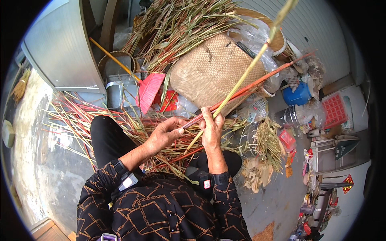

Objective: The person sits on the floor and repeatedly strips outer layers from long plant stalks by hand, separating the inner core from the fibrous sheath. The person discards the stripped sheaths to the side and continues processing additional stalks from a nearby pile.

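My left hand (164, 135) pinches the cut ends of a few reddish plant stalks (259, 81) between thumb and fingers. Farther up, my right hand (212, 129) grips the same red stalks together with one longer yellow-green stalk (245, 73). The yellow-green one crosses the red ones at my right hand and runs toward the upper right. Its lower end sticks out below that hand. Across and beneath my knees lies a loose heap of red and straw-coloured stalks (75, 116). A woven straw mat or bag (208, 67) rests just beyond my hands.
A leafy stalk pile (181, 33) lies at the back. Left of the mat are a pink broom (150, 90), a metal dustpan (120, 93) and a basket (116, 64). At right lie seed-head bunches (268, 141), dry husks (256, 174), a blue container (297, 95) and a red crate (334, 110).
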A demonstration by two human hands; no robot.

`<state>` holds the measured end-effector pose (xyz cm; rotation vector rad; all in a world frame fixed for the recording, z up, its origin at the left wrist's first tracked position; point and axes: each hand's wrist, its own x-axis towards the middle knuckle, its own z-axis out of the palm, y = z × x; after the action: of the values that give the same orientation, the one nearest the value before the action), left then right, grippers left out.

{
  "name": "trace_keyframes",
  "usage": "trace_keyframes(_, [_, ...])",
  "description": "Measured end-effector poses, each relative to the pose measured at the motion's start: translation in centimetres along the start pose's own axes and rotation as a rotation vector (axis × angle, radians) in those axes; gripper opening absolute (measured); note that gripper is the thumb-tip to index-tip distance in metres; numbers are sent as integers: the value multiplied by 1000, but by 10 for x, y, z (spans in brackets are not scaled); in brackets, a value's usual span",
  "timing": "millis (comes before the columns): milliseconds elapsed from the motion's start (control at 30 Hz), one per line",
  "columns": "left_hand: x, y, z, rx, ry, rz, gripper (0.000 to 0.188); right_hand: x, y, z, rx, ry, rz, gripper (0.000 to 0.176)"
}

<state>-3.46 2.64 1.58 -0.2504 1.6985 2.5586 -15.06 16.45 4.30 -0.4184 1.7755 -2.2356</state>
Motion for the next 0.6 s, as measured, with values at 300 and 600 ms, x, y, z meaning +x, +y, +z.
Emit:
trace_keyframes(300, [2, -4, -3, -72, 45, 51, 31, -12, 15, 1, -57, -71, 21, 34])
trace_keyframes(600, [8, -13, 2, 399, 233, 459, 28, -14, 15, 1, -75, -68, -9, 30])
